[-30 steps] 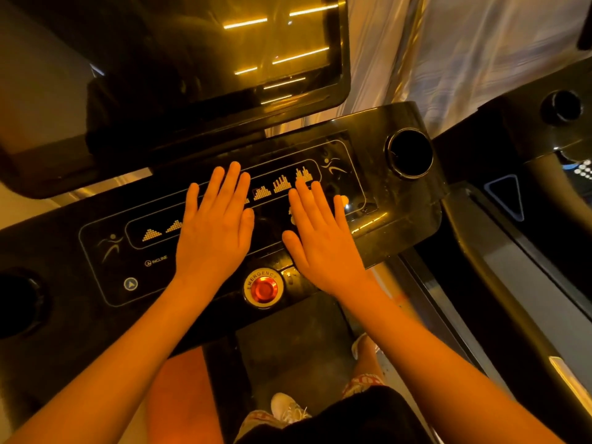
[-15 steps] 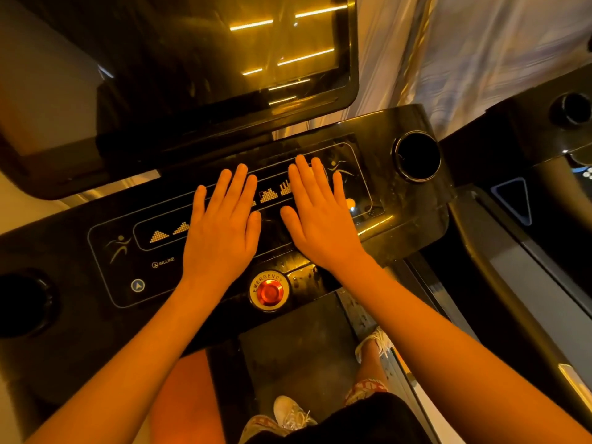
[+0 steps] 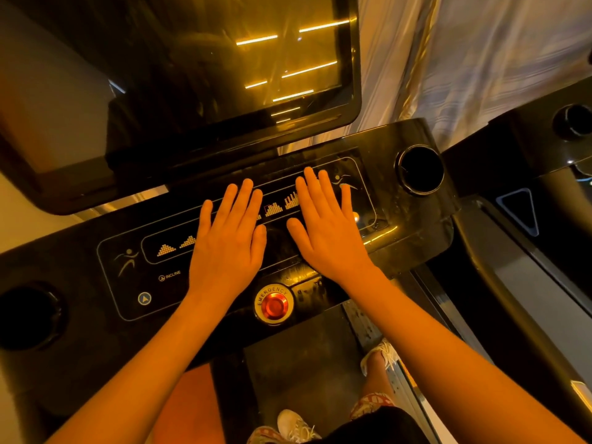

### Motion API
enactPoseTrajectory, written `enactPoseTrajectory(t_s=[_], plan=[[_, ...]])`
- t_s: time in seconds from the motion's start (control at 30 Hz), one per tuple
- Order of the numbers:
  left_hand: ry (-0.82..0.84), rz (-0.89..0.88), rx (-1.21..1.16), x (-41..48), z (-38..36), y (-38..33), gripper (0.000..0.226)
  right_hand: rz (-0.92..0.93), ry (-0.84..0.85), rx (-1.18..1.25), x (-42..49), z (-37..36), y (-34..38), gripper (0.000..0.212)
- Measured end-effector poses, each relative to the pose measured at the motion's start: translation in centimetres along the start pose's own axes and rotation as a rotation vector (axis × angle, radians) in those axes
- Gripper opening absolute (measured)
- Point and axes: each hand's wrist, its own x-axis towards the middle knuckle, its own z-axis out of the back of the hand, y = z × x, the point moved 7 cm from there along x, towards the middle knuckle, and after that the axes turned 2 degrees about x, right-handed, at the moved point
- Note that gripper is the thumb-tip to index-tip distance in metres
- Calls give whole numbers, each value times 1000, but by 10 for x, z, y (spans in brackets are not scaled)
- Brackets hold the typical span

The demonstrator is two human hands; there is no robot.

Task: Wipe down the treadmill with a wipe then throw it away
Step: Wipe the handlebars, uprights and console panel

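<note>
Both hands are just lying flat on the treadmill console [image 3: 96, 347], which runs across the middle of the frame. The left hand [image 3: 227, 241] sits palm down at center, fingers straight and close together, over the row of lit bar icons. The right hand [image 3: 326, 232] is just beside it to the right, also flat, fingers a bit spread, tips up near the little runner icon. Neither hand is gripping anything; can't tell if anything's under the palms. The red emergency button [image 3: 274, 304] is right below, between the two wrists. The big dark screen [image 3: 192, 75] fills the upper left, a cup holder [image 3: 420, 169] sits right of the hands, and a white sneaker [image 3: 296, 426] shows at the bottom.
</note>
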Motion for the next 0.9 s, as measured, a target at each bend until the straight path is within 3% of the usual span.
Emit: enactPoseTrajectory(t_s=[0.23, 0.43, 0.67, 0.9], plan=[[-9, -6, -7, -1, -1, 1, 58, -42, -33, -12, 60, 8, 2, 66], [-1, 0, -7, 0, -1, 1, 58, 23, 12, -7, 15, 2, -5, 69], [-3, -6, -8, -1, -1, 1, 58, 32, 2, -68, 42, 4, -1, 70], [8, 7, 1, 0, -1, 1, 59, 4, 36, 12, -23, -6, -5, 73]])
